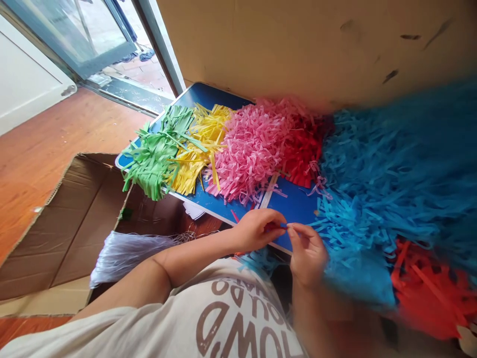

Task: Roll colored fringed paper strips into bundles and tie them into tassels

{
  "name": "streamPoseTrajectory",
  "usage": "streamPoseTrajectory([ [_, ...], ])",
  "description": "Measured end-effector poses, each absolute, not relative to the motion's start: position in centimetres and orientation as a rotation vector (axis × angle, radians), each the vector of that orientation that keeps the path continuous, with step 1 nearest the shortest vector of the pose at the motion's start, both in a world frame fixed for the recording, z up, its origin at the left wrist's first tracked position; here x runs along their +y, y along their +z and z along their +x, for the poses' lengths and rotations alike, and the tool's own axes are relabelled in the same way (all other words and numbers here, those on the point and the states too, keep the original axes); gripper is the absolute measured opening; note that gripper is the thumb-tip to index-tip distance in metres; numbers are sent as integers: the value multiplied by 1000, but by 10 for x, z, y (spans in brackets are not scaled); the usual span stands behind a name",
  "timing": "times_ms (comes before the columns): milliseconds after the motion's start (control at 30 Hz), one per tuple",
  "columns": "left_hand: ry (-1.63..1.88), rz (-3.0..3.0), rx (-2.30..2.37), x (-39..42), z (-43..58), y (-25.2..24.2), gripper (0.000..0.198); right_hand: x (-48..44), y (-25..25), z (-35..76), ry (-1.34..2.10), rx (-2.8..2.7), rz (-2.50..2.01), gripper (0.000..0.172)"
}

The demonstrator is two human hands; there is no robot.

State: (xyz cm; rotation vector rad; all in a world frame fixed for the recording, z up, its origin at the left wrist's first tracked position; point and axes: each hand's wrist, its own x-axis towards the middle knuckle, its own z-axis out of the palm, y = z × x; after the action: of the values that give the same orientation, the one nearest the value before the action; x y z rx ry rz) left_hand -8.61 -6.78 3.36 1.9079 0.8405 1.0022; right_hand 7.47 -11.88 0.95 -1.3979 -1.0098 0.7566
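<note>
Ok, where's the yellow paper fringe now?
In the head view, the yellow paper fringe lies on the blue board, between the green fringe and the pink fringe.

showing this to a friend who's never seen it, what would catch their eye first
The green heap, yellow heap, pink heap and red heap of paper strips would catch it first, lying side by side on a blue tabletop. A huge blurred mass of blue strips fills the right side, with orange-red strips below it. At lower centre, the left hand and right hand pinch a thin red strip.
</note>
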Motion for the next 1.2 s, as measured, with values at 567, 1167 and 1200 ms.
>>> streamPoseTrajectory([
  [567, 979, 1974, 729, -66, -85, 31, 19, -126, 6, 89, 814, -1181, -1511, 20],
  [1167, 1000, 1612, 822, -79, -75, 31, 23, -136, 4, 85, 595, -1314, -1397, 9],
  [1200, 1012, 1679, 815, -79, -75, 30, 23, -136, 5, 84, 551, -1341, -1398, 8],
])
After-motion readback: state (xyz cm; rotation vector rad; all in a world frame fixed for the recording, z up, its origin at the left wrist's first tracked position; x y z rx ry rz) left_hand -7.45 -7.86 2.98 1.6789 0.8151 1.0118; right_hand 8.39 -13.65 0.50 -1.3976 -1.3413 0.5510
